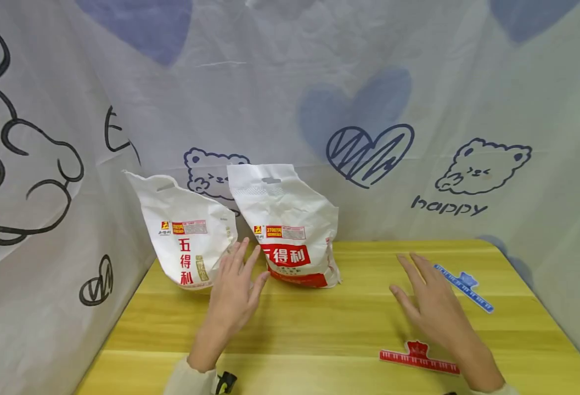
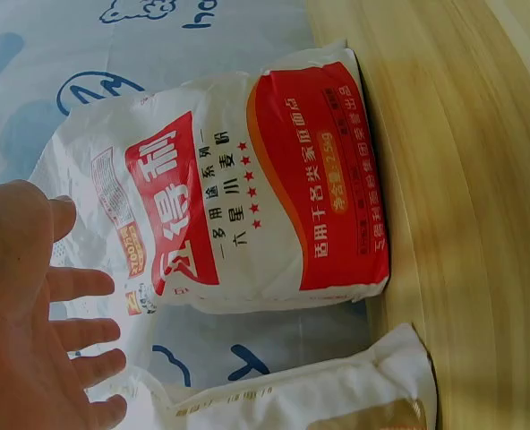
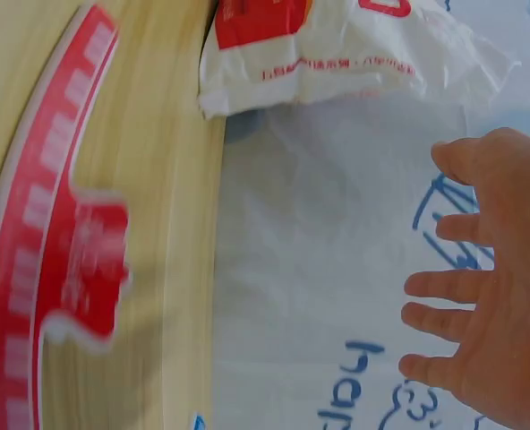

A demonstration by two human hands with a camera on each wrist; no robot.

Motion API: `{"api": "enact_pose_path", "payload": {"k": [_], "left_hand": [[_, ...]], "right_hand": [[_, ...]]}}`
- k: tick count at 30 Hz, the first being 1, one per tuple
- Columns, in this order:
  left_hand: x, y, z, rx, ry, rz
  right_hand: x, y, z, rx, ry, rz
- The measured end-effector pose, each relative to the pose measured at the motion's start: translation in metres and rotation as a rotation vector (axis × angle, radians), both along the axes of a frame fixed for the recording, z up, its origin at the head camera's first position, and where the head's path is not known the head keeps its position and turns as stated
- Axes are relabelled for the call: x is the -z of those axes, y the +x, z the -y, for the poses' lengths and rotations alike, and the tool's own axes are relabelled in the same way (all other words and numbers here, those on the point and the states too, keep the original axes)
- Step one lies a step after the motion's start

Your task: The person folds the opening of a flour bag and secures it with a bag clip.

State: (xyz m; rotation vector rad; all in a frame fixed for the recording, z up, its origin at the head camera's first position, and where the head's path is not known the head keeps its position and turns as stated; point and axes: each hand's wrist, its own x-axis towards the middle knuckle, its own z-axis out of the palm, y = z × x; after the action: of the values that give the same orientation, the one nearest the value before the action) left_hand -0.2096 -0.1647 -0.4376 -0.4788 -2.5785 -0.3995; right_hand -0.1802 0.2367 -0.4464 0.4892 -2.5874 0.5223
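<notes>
Two white flour bags stand at the back left of the table. The bag with red panels is to the right of the plainer bag, which has red lettering. My left hand, fingers spread, hovers in front of the gap between them and holds nothing. Over the right side of the table, my right hand is also empty with its fingers extended. It hangs between a long red clip with a piano-key pattern and a matching blue clip.
Both bags and clips are on a yellow wood-grain table. Right behind its back edge hangs a pale cloth printed with hearts and bears, and more cloth closes in the left and right sides.
</notes>
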Motion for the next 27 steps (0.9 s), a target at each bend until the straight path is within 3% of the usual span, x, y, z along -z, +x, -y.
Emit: {"api": "enact_pose_path", "payload": {"k": [4, 8, 14, 22, 27], "left_hand": [[0.003, 0.0, -0.005, 0.015, 0.043, 0.012], [0.006, -0.001, -0.008, 0.073, 0.08, 0.016], [0.011, -0.003, -0.01, 0.143, 0.124, -0.003], [0.011, -0.013, -0.013, 0.196, 0.199, -0.113], [0.016, -0.019, -0.02, 0.203, 0.23, -0.116]], "right_hand": [[0.0, -0.002, 0.015, -0.011, -0.015, -0.001], [0.001, -0.005, 0.03, -0.029, -0.015, -0.009], [0.003, -0.017, 0.061, -0.113, -0.033, -0.065], [0.006, -0.033, 0.102, -0.224, -0.077, -0.121], [0.009, -0.042, 0.116, -0.273, -0.097, -0.182]]}}
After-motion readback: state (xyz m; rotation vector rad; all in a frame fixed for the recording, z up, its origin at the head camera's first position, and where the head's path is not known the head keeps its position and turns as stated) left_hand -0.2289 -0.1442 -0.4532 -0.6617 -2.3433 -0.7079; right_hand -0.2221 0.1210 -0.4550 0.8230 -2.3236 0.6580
